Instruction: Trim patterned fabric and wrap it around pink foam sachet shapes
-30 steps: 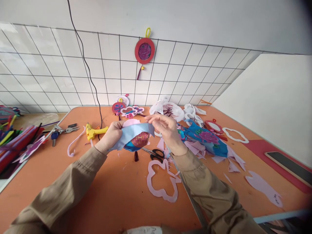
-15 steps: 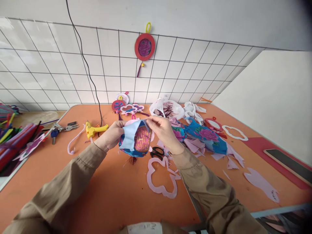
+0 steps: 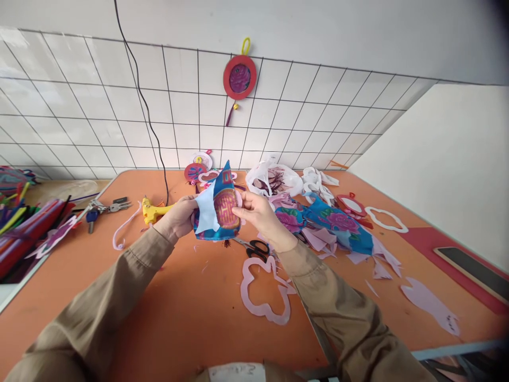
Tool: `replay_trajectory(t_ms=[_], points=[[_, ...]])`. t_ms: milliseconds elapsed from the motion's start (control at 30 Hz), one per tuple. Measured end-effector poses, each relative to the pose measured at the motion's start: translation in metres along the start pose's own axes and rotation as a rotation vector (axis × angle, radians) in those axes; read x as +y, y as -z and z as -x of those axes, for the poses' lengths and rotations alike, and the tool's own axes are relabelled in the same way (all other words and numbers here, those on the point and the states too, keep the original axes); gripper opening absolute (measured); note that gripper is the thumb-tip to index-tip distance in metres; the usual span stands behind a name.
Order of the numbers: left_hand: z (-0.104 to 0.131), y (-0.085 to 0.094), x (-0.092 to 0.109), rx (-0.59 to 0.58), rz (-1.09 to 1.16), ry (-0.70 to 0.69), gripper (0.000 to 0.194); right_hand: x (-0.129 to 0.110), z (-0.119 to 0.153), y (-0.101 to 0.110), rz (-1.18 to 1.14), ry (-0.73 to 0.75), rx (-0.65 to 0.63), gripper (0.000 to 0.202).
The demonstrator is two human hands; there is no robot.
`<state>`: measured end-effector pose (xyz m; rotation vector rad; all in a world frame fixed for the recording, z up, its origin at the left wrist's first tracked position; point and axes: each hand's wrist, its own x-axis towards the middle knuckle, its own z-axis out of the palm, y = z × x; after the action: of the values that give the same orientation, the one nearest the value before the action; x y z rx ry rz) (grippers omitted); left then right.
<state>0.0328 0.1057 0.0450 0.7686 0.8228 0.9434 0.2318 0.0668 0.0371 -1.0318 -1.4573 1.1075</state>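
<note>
Above the orange table, both hands hold a blue patterned cloth piece [image 3: 227, 208] with a pink and gold motif and a pale blue folded flap. My left hand [image 3: 182, 216] is closed on its left edge. My right hand [image 3: 258, 213] pinches the right edge, where a pale pink rim shows between the fingers. The cloth's upper corner stands up in a point. Below and to the right lie black-handled scissors [image 3: 258, 249] and a pink cloud-shaped frame [image 3: 247, 302]. A yellow glue gun [image 3: 153, 210] lies just left of my left hand, partly hidden behind it.
Finished ornaments [image 3: 194, 172] and a white plastic bag [image 3: 258, 178] stand at the table's back. Blue floral fabric [image 3: 345, 225] and pink scraps lie right, near a phone [image 3: 469, 270]. Keys [image 3: 107, 207] and coloured pipe cleaners [image 3: 27, 233] are left. A red round ornament [image 3: 228, 77] hangs on the tiled wall.
The cloth's upper part has opened upward into a point, showing more of the blue pattern. My right hand has moved down a little along the right edge.
</note>
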Motion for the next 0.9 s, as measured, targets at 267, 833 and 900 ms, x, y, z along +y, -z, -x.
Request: replay_trajectory(t_ms=[267,833,900], points=[[0.0046,0.0031,0.0044,-0.098,-0.062,-0.052,0.025,0.0036,-0.0021,0.0004,-0.015,-0.035,0.068,0.02],[0.0054,-0.0005,0.0061,-0.056,-0.05,-0.139,0.015,0.0001,-0.002,0.0027,0.026,-0.066,0.036,0.024],[0.0036,0.0009,0.0061,-0.031,0.007,-0.115,0.015,-0.0003,-0.0019,0.0029,0.026,-0.063,0.02,0.022]])
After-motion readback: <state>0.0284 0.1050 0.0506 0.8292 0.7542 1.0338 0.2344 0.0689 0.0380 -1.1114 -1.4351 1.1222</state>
